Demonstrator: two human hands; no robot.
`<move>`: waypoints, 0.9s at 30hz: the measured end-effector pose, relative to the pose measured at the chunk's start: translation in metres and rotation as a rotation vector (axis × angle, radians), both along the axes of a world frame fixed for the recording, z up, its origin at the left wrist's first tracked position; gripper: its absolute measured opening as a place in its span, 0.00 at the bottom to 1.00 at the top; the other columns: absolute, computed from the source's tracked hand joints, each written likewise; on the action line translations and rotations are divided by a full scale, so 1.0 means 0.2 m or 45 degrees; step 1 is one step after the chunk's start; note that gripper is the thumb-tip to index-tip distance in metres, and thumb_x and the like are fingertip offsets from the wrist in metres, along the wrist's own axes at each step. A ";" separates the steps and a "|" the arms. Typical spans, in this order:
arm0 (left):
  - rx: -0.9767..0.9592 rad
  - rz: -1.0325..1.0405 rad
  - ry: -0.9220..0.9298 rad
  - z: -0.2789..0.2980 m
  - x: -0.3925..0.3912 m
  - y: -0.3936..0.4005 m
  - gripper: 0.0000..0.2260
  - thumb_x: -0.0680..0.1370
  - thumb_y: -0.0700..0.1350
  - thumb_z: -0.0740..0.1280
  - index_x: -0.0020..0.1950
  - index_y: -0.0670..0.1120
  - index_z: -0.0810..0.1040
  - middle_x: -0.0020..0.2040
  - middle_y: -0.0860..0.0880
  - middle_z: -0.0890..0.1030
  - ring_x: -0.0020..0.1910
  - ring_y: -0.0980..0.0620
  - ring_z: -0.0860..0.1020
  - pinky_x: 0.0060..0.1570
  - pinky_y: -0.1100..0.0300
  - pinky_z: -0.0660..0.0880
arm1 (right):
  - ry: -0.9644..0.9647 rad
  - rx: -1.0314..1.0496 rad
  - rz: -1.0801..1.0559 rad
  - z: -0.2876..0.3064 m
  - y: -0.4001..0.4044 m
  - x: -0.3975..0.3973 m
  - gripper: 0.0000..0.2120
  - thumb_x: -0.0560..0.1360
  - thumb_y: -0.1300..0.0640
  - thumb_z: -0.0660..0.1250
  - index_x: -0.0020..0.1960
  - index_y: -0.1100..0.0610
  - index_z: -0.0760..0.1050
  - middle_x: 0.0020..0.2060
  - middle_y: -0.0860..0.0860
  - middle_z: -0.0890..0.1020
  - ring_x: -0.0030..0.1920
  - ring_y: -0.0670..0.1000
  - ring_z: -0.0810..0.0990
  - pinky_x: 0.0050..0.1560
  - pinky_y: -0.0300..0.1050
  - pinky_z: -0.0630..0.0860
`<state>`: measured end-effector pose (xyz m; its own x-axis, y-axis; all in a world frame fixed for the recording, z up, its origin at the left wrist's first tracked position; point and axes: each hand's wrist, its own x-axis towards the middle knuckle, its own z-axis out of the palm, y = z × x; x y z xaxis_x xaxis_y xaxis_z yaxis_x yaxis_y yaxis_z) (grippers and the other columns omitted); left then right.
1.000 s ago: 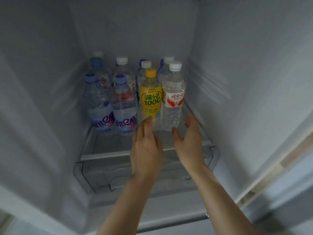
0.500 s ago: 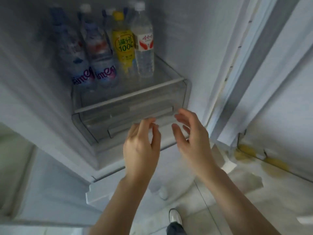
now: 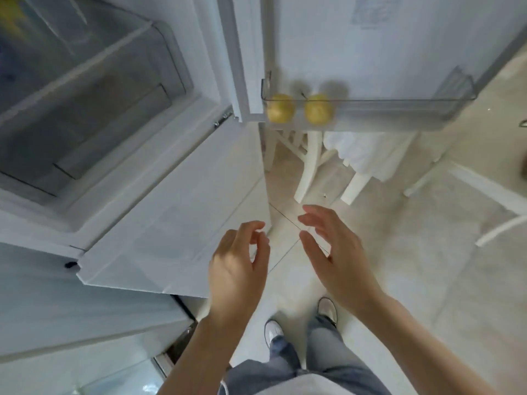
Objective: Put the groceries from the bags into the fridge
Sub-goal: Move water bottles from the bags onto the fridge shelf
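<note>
In front of an open white fridge (image 3: 159,195), a person stands on a pale, glossy tiled floor (image 3: 427,266), both bare hands held out over it and holding nothing. The fridge's smooth, flat-sided cabinet fills the left of the view; inside it a clear plastic drawer (image 3: 94,89) with rounded corners sits below a shelf edge, its contents blurred beyond telling. The door (image 3: 370,38) is swung wide to the right, and its lowest shelf (image 3: 399,105), a long trough of transparent plastic, holds two round yellow fruits (image 3: 280,108) with dull, finely speckled skins, lying side by side near the hinge end, close together. Behind the door stand the white painted legs of a chair (image 3: 310,163), with a crumpled white bag or cloth (image 3: 362,155) just beside them. The left hand (image 3: 236,269) hangs with fingers loosely curled, thumb apart from them. The right hand (image 3: 333,252) is spread, fingers nearly straight. Below, faded blue jeans (image 3: 299,357) fall to a pair of white shoes (image 3: 272,332) on the tiles. No grocery bags can be made out for certain.
</note>
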<state>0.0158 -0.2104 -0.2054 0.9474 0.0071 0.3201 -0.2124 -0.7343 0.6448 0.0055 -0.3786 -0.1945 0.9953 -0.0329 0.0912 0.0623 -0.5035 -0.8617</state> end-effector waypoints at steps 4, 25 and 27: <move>0.034 -0.146 0.135 -0.07 -0.12 -0.22 0.11 0.79 0.51 0.60 0.55 0.49 0.79 0.39 0.52 0.82 0.37 0.56 0.80 0.38 0.56 0.80 | 0.100 -0.014 -0.127 -0.09 -0.23 -0.24 0.17 0.78 0.57 0.64 0.66 0.53 0.69 0.56 0.45 0.80 0.59 0.43 0.78 0.62 0.49 0.76; 0.243 -0.660 0.431 -0.26 -0.47 -1.88 0.07 0.78 0.45 0.66 0.55 0.51 0.79 0.37 0.56 0.79 0.36 0.57 0.78 0.35 0.59 0.78 | 0.365 -0.083 -0.552 -0.28 -1.86 -0.94 0.17 0.77 0.58 0.65 0.65 0.50 0.70 0.53 0.42 0.80 0.56 0.41 0.78 0.59 0.42 0.76; 0.262 -0.684 0.447 -0.26 -0.43 -1.97 0.08 0.77 0.44 0.67 0.55 0.51 0.79 0.38 0.57 0.80 0.37 0.58 0.78 0.35 0.60 0.78 | 0.367 -0.080 -0.584 -0.28 -1.97 -0.92 0.17 0.77 0.58 0.65 0.65 0.51 0.70 0.53 0.43 0.79 0.56 0.41 0.78 0.59 0.41 0.76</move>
